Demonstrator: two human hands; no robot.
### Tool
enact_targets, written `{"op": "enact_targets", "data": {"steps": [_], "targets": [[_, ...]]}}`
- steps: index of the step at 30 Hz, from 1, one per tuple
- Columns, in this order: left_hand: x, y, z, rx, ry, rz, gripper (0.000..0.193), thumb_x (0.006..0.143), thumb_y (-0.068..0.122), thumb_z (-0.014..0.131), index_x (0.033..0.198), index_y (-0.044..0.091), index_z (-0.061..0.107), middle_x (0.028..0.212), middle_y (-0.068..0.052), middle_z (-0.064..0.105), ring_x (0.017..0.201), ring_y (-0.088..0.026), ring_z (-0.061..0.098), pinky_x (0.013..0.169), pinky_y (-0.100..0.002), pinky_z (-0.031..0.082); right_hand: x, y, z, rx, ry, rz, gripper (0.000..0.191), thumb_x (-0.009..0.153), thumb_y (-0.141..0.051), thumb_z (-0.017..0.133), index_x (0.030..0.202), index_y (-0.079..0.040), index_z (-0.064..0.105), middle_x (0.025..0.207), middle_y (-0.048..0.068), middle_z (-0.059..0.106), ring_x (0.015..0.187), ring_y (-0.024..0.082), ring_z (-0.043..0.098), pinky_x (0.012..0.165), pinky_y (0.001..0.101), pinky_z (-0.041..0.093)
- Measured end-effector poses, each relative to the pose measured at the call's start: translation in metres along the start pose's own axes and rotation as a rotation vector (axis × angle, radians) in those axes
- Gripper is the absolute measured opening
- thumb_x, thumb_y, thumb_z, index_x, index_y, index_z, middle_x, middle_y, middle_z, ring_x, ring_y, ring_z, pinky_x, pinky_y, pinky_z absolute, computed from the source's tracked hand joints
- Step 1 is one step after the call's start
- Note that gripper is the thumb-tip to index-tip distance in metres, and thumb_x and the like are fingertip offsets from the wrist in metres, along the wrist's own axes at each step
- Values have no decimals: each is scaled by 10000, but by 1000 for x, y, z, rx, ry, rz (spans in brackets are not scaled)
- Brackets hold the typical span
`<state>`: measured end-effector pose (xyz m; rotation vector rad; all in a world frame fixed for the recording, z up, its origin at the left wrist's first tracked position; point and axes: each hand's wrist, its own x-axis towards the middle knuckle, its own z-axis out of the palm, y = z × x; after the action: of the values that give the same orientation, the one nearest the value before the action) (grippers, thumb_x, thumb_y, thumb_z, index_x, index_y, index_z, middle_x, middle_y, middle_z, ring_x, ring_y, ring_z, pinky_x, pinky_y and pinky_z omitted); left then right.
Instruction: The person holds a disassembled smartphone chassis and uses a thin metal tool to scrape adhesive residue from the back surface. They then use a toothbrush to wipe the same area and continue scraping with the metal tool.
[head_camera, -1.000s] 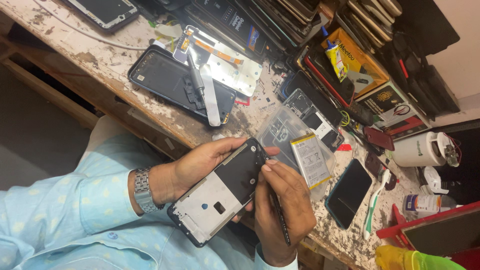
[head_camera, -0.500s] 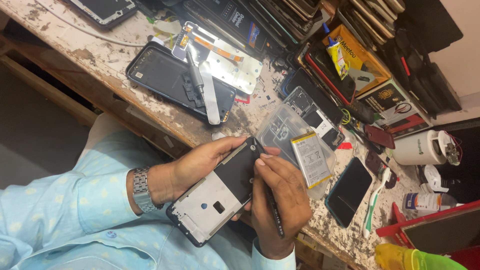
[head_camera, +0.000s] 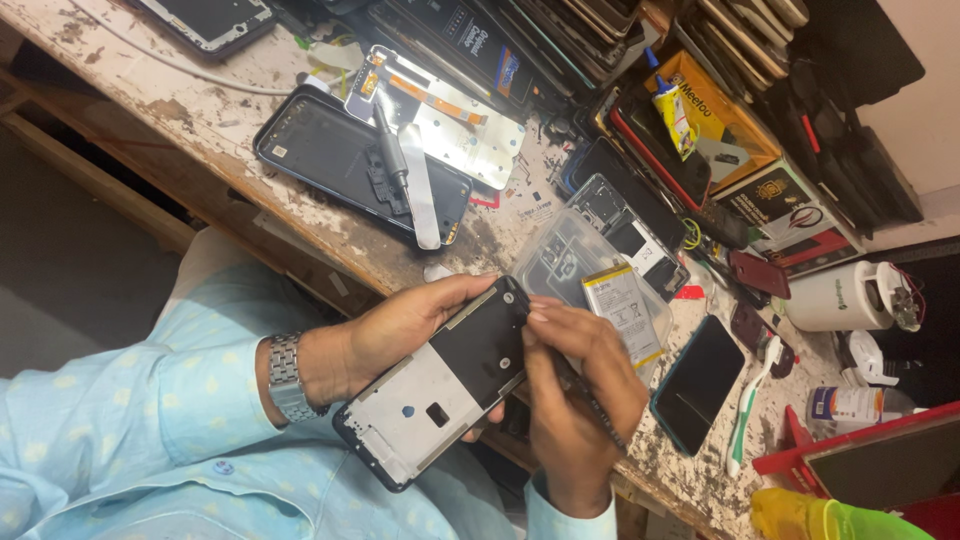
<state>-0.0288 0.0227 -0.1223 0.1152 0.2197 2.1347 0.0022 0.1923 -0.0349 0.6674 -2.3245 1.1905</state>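
The phone frame (head_camera: 447, 387), stripped of its back, lies slantwise in the person's left hand (head_camera: 400, 330), which wraps it from behind with the thumb along the upper long edge and the fingertips curling under the lower one. It is held above the lap, just off the near edge of the worn workbench (head_camera: 200, 130). The right hand (head_camera: 575, 400) is closed around a thin dark tool (head_camera: 590, 400), pen-fashion, with the tip brought to the frame's top corner; the tip itself is hidden behind the fingers.

To do this step well, the left hand's clasp should probably stay firm along the edges so the frame cannot twist, while the right hand works with small, light pressure at the corner, since the thin rim there looks easy to bend or mark.

The frame shows a pale metal plate over its lower half, with a small round hole and a squarish cut-out, and a black panel over the upper half, all ringed by a dark rim.

Just beyond the hands on the bench lie a clear phone case (head_camera: 575, 260) with a white and yellow battery (head_camera: 622, 310) on it, a dark phone (head_camera: 698, 385) and a white toothbrush (head_camera: 745, 420). Farther off sits a black back cover (head_camera: 320, 150) under a grey metal tool (head_camera: 405, 170).
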Motion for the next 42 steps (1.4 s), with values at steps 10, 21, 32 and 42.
{"op": "enact_targets", "data": {"steps": [10, 21, 32, 42], "targets": [[-1, 2, -1, -42, -9, -49, 707, 1107, 567, 303, 1232, -48, 627, 985, -273, 718, 794, -423, 746, 674, -520, 636, 1, 7, -9, 84, 12, 140, 131, 874, 88, 739, 979, 11, 733, 1048, 141, 766, 993, 237, 753, 900, 322, 584], [2, 3, -5, 7, -121, -32, 662, 1106, 530, 294, 1300, -25, 599, 1049, -291, 713, 880, -429, 741, 713, -518, 642, 8, 1, -16, 50, -113, -1, 141, 860, 91, 745, 972, 6, 726, 1033, 119, 765, 1045, 235, 749, 965, 327, 578], [3, 3, -4, -43, -113, -31, 642, 1103, 518, 292, 1335, 3, 597, 1068, -253, 717, 895, -429, 742, 709, -545, 641, 12, -5, -19, 24, -172, -74, 174, 834, 104, 735, 977, 4, 726, 1023, 109, 760, 1017, 227, 741, 1008, 350, 559], [2, 1, -7, -17, -141, -23, 640, 1129, 521, 286, 1416, 8, 540, 1179, -277, 684, 950, -441, 725, 750, -577, 626, 13, -9, -19, 30, -151, -13, 163, 849, 100, 738, 968, -11, 726, 1014, 102, 763, 1001, 207, 739, 976, 359, 560]]}}
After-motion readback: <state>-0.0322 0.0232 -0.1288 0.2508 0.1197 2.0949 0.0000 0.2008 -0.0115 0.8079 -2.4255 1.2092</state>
